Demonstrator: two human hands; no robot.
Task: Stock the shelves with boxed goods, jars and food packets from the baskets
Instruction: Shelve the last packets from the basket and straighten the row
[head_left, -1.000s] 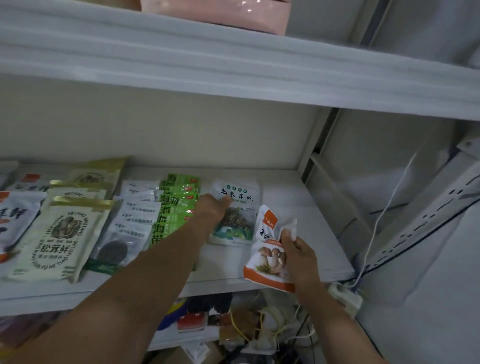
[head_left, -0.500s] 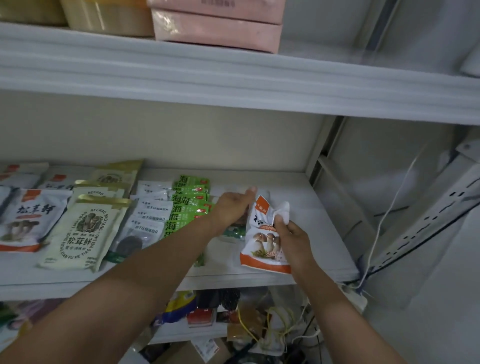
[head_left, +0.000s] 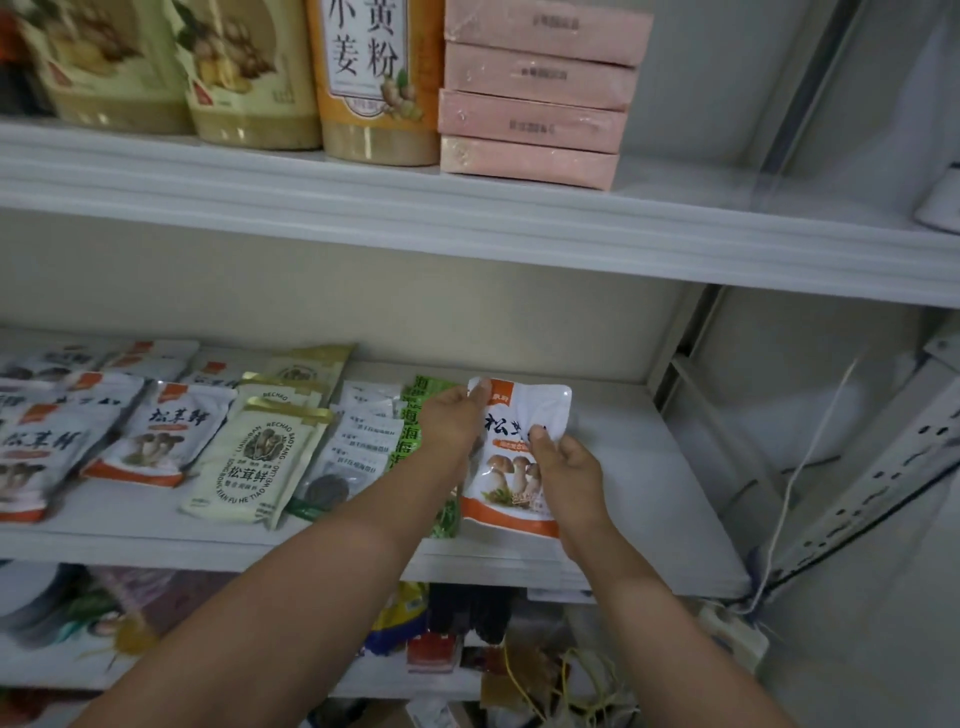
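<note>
A white and orange mushroom packet (head_left: 511, 467) lies over the right part of the middle shelf (head_left: 649, 499), held by both hands. My left hand (head_left: 453, 418) grips its upper left corner. My right hand (head_left: 563, 467) pinches its right side, thumb on the front. The packet covers the green and white packet that lay there. To its left lie green seaweed packets (head_left: 415, 410), small white sachets (head_left: 363, 441), cream mushroom pouches (head_left: 254, 457) and more white and orange packets (head_left: 156, 436).
The upper shelf (head_left: 467, 208) carries ginger pouches (head_left: 374, 78) and a stack of pink boxes (head_left: 535, 104). A white cable (head_left: 800, 467) and a perforated rail (head_left: 883, 478) stand to the right. Clutter and wires (head_left: 545, 675) fill the space below.
My right hand carried the mushroom packet up and back onto the shelf, over the green and white packet. My left hand left that packet and took the mushroom packet's top corner. The camera tilted up.
</note>
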